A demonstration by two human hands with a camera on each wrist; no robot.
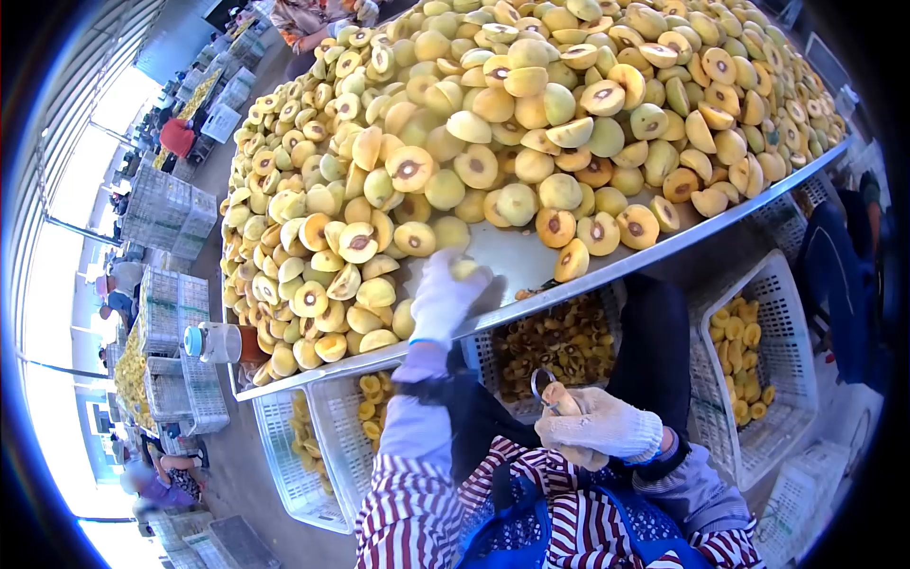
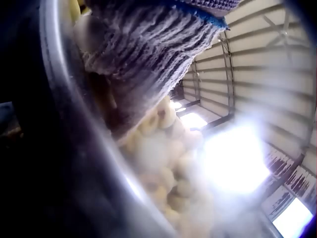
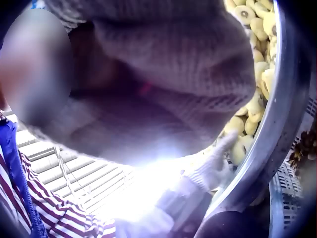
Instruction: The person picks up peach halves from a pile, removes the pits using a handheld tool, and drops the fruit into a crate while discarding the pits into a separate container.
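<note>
Halved yellow fruits (image 1: pixel 409 169) lie heaped on a metal-rimmed table (image 1: pixel 654 248). My gloved left hand (image 1: pixel 444 302) is at the near edge of the heap, its fingers round a fruit half (image 1: pixel 464 269). In the left wrist view, the left glove (image 2: pixel 143 54) hides its fingertips beside the metal rim (image 2: pixel 124 173). Over my lap, my gloved right hand (image 1: pixel 602 429) grips a small tool with a light brown handle (image 1: pixel 561 400) and a metal ring at its end. The right glove (image 3: pixel 173 74) fills much of the right wrist view, where the tool cannot be made out.
Below the table edge stand white crates (image 1: pixel 332 446) with fruit halves and a crate of darker scraps (image 1: pixel 559 351). Another crate (image 1: pixel 791 332) is at the right. A jar (image 1: pixel 220 342) stands at the table's left corner. Other people and stacked crates (image 1: pixel 169 213) are farther off.
</note>
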